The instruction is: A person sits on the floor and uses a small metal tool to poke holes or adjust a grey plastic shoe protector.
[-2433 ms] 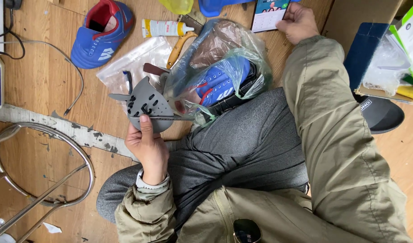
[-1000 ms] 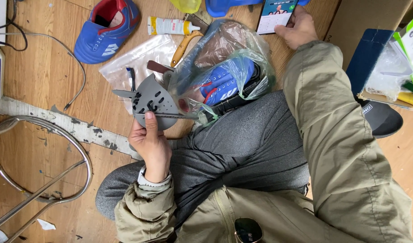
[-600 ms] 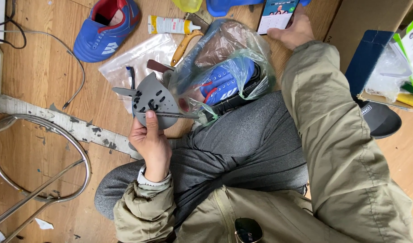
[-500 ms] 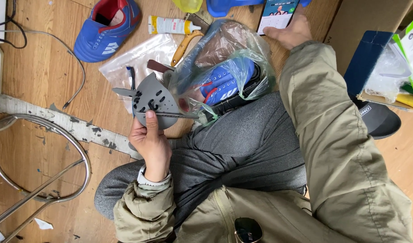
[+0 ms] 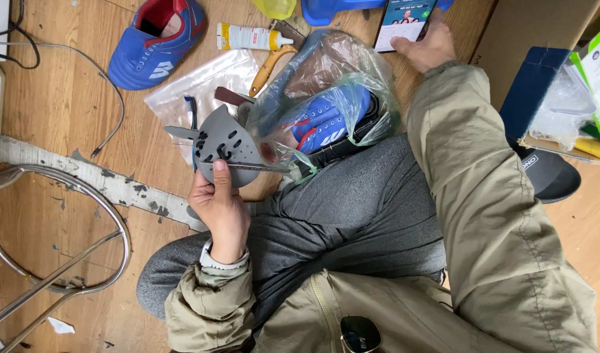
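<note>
The person is sitting on the wooden floor (image 5: 58,98), and I am counting 2 hands at work, both their own. The left hand (image 5: 218,202) is gripping 1 grey shoe piece (image 5: 225,147), a flat, rounded cut-out with several small dark slots, together with 1 thin metal blade (image 5: 247,167) pinched under the thumb. The grey piece is sitting just above the left knee, beside the bagged shoe; its narrow end is pointing up and to the left in the head view, away from the body, so its long axis is running roughly from the palm toward the floor ahead. The blade is lying crosswise to that, nearly level, its tip pointing right toward the bag.

The right hand (image 5: 430,46) is stretching far forward, fingers resting on 1 phone (image 5: 404,23) whose screen is lit; whether it is grasping or only touching the phone I cannot tell.

Between the hands, 1 clear plastic bag (image 5: 326,78) is wrapping 1 blue shoe (image 5: 323,124) that is leaning on the lap. Another blue shoe (image 5: 156,42) with a red lining is lying on the floor at upper left, well apart. Near it are lying 1 glue tube (image 5: 247,37), 1 yellow-handled tool (image 5: 267,68) and 1 flat clear bag (image 5: 195,88). A metal stool frame (image 5: 84,261) is standing at lower left.
</note>
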